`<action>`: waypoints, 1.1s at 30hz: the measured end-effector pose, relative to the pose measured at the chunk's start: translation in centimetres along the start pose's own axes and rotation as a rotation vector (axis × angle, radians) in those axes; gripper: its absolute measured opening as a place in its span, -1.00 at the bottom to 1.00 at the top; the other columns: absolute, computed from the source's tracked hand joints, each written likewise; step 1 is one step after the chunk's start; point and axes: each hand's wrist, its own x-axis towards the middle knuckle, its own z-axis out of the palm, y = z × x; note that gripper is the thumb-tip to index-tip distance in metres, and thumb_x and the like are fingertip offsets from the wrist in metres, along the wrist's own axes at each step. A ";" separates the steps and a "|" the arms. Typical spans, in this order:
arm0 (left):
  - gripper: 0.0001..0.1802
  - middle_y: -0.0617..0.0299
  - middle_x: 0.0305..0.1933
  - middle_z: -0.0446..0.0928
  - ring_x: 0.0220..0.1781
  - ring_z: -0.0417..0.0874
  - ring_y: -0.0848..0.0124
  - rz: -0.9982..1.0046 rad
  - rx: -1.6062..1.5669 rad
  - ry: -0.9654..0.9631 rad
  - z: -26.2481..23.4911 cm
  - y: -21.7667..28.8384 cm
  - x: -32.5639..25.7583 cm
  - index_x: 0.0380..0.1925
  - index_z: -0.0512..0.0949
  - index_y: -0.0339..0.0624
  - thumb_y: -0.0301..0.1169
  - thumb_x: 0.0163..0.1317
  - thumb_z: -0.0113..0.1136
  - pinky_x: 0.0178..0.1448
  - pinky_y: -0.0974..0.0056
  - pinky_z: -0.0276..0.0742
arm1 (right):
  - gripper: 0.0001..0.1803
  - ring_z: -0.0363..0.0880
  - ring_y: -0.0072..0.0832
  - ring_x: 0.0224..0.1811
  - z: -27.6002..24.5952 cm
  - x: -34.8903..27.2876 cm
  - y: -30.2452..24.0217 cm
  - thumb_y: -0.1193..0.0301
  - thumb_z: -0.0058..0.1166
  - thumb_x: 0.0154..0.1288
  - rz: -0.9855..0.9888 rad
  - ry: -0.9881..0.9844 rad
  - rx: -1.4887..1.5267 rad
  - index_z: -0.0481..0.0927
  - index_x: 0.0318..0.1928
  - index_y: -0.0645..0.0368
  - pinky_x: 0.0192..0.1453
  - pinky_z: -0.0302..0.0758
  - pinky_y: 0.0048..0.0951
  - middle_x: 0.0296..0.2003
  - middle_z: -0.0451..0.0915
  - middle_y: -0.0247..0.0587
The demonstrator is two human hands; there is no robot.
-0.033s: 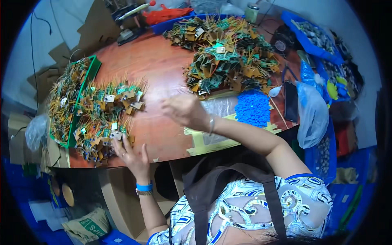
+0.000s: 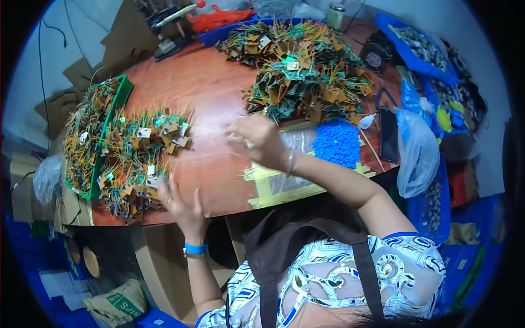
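My left hand (image 2: 183, 210) has its fingers spread beside the near right edge of a spread of small circuit boards (image 2: 139, 174) with brown tabs and yellow leads. It holds nothing that I can see. Over the middle of the reddish-brown table, my right hand (image 2: 257, 138) is raised, fingers curled in and slightly blurred. Whatever those fingers may hold is hidden. To its right lies a patch of small blue pieces (image 2: 337, 145), next to a taped clear plastic sheet (image 2: 295, 140). Behind my right hand rises a large heap of similar boards (image 2: 306, 76).
A green tray (image 2: 127, 90) full of boards stands at the table's left. Along the right side are a dark phone-like slab (image 2: 388, 136), a translucent plastic bag (image 2: 418, 158) and a blue bin (image 2: 418, 52) of small parts. A red bag (image 2: 221, 20) lies at the back.
My left hand has shifted slightly right, off the edge of the spread boards. My right hand has moved a little to the right, still curled.
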 end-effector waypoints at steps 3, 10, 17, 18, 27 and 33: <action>-0.27 -0.16 0.34 0.33 0.44 0.28 0.00 -0.023 -0.450 -0.244 4.9 3.6 3.1 0.33 0.29 -0.33 -0.41 0.17 0.35 0.47 0.06 0.18 | -0.85 0.65 -0.26 -0.11 -6.9 1.8 2.0 0.43 0.24 0.19 -0.050 0.200 -0.260 0.65 -0.22 0.16 0.00 0.47 -0.29 -0.15 0.70 -0.12; -0.47 -0.10 0.23 0.48 0.26 0.50 0.15 -0.061 -0.779 -0.197 20.4 9.1 15.2 0.26 0.37 -0.34 -0.26 0.39 0.13 0.30 0.20 0.40 | -0.73 0.61 -0.13 -0.01 -12.2 3.2 10.3 0.31 0.18 0.30 0.129 0.223 -0.422 0.64 -0.05 0.14 0.11 0.43 -0.21 -0.08 0.68 -0.10; -0.62 0.20 -0.03 0.64 -0.05 0.60 0.52 -0.088 -1.001 -0.528 22.6 11.7 18.6 0.17 0.49 -0.32 -0.45 0.39 0.05 0.05 0.40 0.53 | -0.65 0.56 -0.19 0.00 -11.3 1.0 12.4 0.20 0.22 0.23 0.230 -0.084 -0.415 0.63 -0.05 0.11 0.14 0.35 -0.16 -0.12 0.66 -0.17; -0.64 0.21 -0.05 0.64 -0.05 0.60 0.53 -0.101 -1.036 -0.530 22.1 11.7 18.0 0.15 0.50 -0.32 -0.48 0.38 0.06 0.04 0.41 0.52 | -0.66 0.56 -0.21 0.01 -11.5 0.6 11.7 0.20 0.23 0.22 0.191 -0.082 -0.413 0.63 -0.07 0.10 0.16 0.34 -0.16 -0.11 0.67 -0.19; -0.65 0.23 -0.32 0.59 -0.34 0.56 0.49 0.261 -0.358 -0.037 16.3 12.8 14.5 0.06 0.64 -0.04 -0.56 0.29 0.16 -0.28 0.37 0.47 | -0.64 0.49 -0.23 0.15 -11.1 -1.5 10.6 0.17 0.21 0.25 0.160 -0.139 -0.400 0.61 -0.02 0.04 0.26 0.29 -0.15 0.03 0.64 -0.29; -0.56 0.11 -0.20 0.63 -0.26 0.63 0.37 -0.043 -0.801 0.161 12.9 11.0 12.1 0.17 0.50 -0.22 -0.62 0.27 0.15 -0.13 0.27 0.55 | -0.60 0.48 -0.25 0.22 -12.5 -1.2 10.4 0.10 0.15 0.32 0.130 -0.138 -0.386 0.62 0.04 0.05 0.34 0.26 -0.12 0.11 0.60 -0.24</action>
